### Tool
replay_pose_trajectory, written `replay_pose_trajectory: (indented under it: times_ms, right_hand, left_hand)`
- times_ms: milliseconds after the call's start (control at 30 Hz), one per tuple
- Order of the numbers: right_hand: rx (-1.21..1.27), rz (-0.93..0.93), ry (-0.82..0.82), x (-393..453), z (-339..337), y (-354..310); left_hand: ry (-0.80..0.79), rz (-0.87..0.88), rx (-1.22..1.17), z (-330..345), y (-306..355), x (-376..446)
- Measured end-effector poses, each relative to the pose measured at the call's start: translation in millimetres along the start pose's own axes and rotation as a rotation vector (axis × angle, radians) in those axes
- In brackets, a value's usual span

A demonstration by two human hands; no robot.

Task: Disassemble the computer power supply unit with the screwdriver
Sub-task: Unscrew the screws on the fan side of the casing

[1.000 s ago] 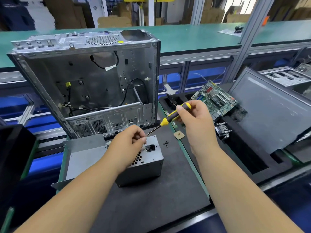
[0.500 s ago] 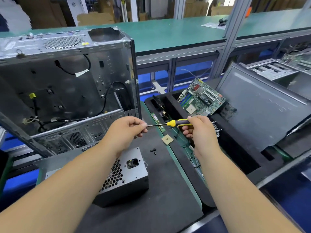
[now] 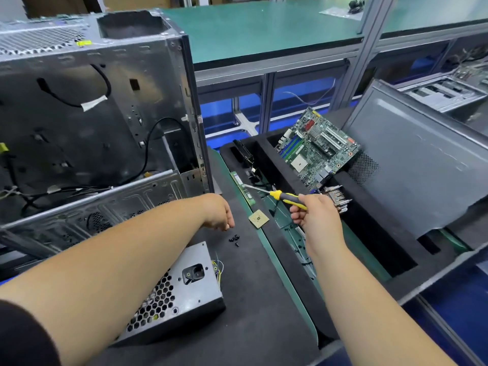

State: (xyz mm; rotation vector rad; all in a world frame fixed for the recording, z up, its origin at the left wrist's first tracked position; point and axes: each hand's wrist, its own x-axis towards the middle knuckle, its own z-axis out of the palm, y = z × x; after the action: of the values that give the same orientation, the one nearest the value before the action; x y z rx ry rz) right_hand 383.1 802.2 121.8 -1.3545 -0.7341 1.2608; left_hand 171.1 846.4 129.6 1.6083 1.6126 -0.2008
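The grey metal power supply unit (image 3: pixel 190 286) lies on the black mat at the lower centre, its honeycomb vent and power socket facing up and thin wires showing at its right edge. My left hand (image 3: pixel 217 212) hovers just above a small pile of black screws (image 3: pixel 234 239), fingers hanging down loosely; nothing shows between them. My right hand (image 3: pixel 315 216) grips the yellow-and-grey handle of the screwdriver (image 3: pixel 286 198). The screwdriver's shaft points left and up over the green edge strip, away from the unit.
An open, gutted computer case (image 3: pixel 100 122) stands at the back left. A small square CPU chip (image 3: pixel 258 219) and a RAM stick (image 3: pixel 243 188) lie right of the screws. A black foam tray (image 3: pixel 369 233) holds a motherboard (image 3: pixel 317 149), with a grey side panel (image 3: pixel 422 165) leaning beside it.
My left hand left the screwdriver tip and dropped down to the screw pile. My right hand lowered the screwdriver to the right. The view shifted, so the unit sits lower in frame.
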Motion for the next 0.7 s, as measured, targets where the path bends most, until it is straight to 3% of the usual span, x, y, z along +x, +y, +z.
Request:
replay_pose_trajectory:
  times_ms: [267,600,700]
  right_hand:
    - [-0.019,0.033,-0.033,3,-1,9]
    - [-0.018,0.018,-0.024,-8,-7,0]
    - [0.005,-0.017,-0.038,-17,-9,-7]
  left_hand:
    - [-0.090,0.008,0.310,11,3,10]
    - [-0.200,-0.062,0.154,8,-3,-3]
    - [-0.170,-0.066,0.098,4,-2,-13]
